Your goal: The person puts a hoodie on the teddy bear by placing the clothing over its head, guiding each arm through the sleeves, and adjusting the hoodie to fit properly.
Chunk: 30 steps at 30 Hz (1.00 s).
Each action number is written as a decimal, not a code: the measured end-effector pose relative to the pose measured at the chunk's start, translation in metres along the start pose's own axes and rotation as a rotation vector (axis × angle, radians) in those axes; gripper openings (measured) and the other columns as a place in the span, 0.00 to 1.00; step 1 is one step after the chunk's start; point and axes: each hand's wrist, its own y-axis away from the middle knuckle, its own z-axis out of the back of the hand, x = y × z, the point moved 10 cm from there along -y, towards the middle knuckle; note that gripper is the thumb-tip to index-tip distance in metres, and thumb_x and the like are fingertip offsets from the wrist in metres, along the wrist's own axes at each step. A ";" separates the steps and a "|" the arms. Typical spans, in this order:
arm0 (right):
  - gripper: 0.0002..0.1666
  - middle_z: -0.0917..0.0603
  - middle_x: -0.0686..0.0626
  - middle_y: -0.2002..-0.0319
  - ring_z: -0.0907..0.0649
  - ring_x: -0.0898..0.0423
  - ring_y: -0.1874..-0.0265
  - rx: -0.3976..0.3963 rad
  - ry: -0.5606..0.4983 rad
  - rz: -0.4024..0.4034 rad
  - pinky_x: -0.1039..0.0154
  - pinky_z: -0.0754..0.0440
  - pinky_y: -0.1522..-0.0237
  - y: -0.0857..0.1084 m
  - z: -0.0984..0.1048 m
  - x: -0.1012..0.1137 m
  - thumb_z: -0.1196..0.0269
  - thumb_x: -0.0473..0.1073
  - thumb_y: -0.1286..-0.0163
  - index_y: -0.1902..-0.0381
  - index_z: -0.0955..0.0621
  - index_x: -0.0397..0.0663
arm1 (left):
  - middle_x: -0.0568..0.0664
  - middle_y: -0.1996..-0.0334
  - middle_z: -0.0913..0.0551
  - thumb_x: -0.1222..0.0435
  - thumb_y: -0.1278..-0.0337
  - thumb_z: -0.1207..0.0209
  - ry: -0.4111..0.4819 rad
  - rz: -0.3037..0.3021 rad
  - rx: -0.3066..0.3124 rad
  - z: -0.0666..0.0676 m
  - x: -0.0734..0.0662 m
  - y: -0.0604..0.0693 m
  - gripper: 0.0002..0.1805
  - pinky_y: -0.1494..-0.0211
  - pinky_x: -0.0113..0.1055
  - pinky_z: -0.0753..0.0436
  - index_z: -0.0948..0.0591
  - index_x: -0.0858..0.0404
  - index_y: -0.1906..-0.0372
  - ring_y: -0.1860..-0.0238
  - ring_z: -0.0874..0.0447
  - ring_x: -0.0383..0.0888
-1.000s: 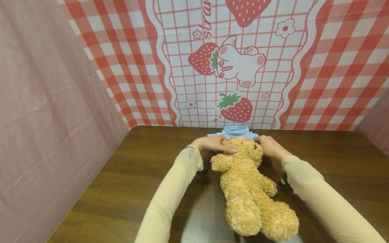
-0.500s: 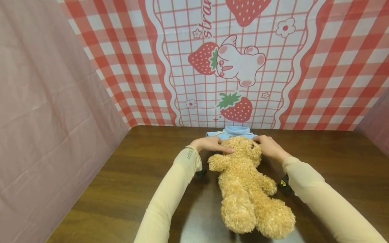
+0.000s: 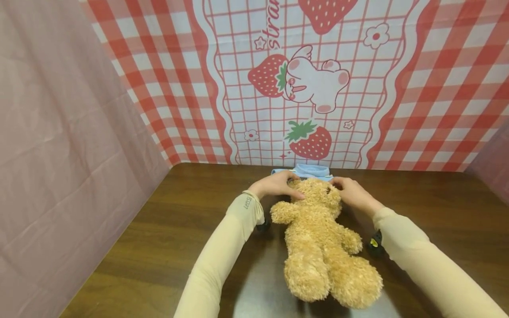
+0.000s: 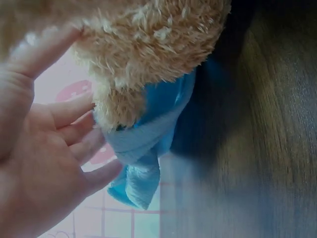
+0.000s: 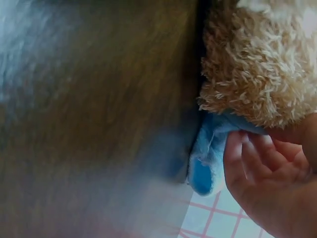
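A fluffy tan teddy bear (image 3: 312,234) lies on its back, its head towards the far edge of the table. Beyond the head is a light blue garment (image 3: 312,170), which reaches under the head in the left wrist view (image 4: 143,139). My left hand (image 3: 276,184) is at the head's left side; its thumb lies on the fur and its loosely extended fingers touch the ear and the blue cloth. At the other side, my right hand (image 3: 355,194) pinches the garment's edge beside the head; its fingers bend under the cloth (image 5: 203,158) in the right wrist view.
The brown wooden table (image 3: 167,247) extends to both sides of the bear. A red and white checked cloth (image 3: 187,88) with strawberries hangs behind the far edge. Pink fabric (image 3: 79,132) hangs on the left, and more at the far right.
The bear's legs and body have shifted slightly to the left and away from me. My left hand has lifted a little at the fingers, beside the ear. My right hand has barely moved.
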 end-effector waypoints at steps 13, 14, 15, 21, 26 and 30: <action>0.36 0.33 0.36 0.45 0.30 0.45 0.48 0.240 -0.343 0.076 0.49 0.27 0.53 0.019 -0.009 0.002 0.45 0.42 0.34 0.33 0.45 0.41 | 0.48 0.36 0.36 0.58 0.49 0.37 -0.041 -0.069 -0.003 0.001 -0.004 0.006 0.32 0.34 0.36 0.38 0.33 0.57 0.38 0.33 0.43 0.45; 0.39 0.34 0.36 0.45 0.31 0.45 0.48 0.244 -0.344 0.077 0.49 0.28 0.53 0.020 -0.009 0.003 0.42 0.43 0.36 0.32 0.47 0.42 | 0.48 0.36 0.36 0.59 0.49 0.37 -0.024 -0.080 0.002 0.001 -0.005 0.006 0.31 0.34 0.36 0.39 0.33 0.57 0.38 0.33 0.43 0.45; 0.42 0.34 0.37 0.46 0.32 0.46 0.48 0.240 -0.321 0.086 0.50 0.29 0.52 0.020 -0.009 0.004 0.40 0.44 0.38 0.32 0.47 0.42 | 0.48 0.36 0.37 0.60 0.49 0.38 -0.010 -0.088 0.009 0.000 -0.007 0.007 0.32 0.34 0.37 0.38 0.34 0.57 0.38 0.33 0.43 0.45; 0.44 0.34 0.40 0.50 0.33 0.48 0.51 0.155 -0.258 0.096 0.49 0.29 0.51 0.019 -0.007 0.008 0.35 0.45 0.43 0.34 0.43 0.40 | 0.53 0.34 0.44 0.61 0.47 0.39 0.054 -0.098 0.077 -0.005 -0.011 0.007 0.41 0.39 0.41 0.32 0.48 0.48 0.31 0.33 0.45 0.46; 0.42 0.31 0.39 0.51 0.30 0.49 0.54 0.094 -0.222 0.081 0.52 0.26 0.54 0.020 -0.003 0.011 0.34 0.46 0.43 0.36 0.39 0.37 | 0.51 0.31 0.49 0.53 0.50 0.39 0.000 -0.029 0.083 -0.012 -0.006 0.005 0.42 0.36 0.45 0.37 0.46 0.51 0.31 0.31 0.50 0.46; 0.39 0.26 0.42 0.57 0.27 0.51 0.62 0.058 -0.207 0.068 0.60 0.26 0.64 0.020 -0.003 0.014 0.34 0.47 0.44 0.40 0.35 0.36 | 0.52 0.32 0.48 0.43 0.56 0.39 -0.036 0.022 0.046 -0.016 -0.003 0.002 0.48 0.37 0.48 0.35 0.46 0.53 0.30 0.32 0.47 0.48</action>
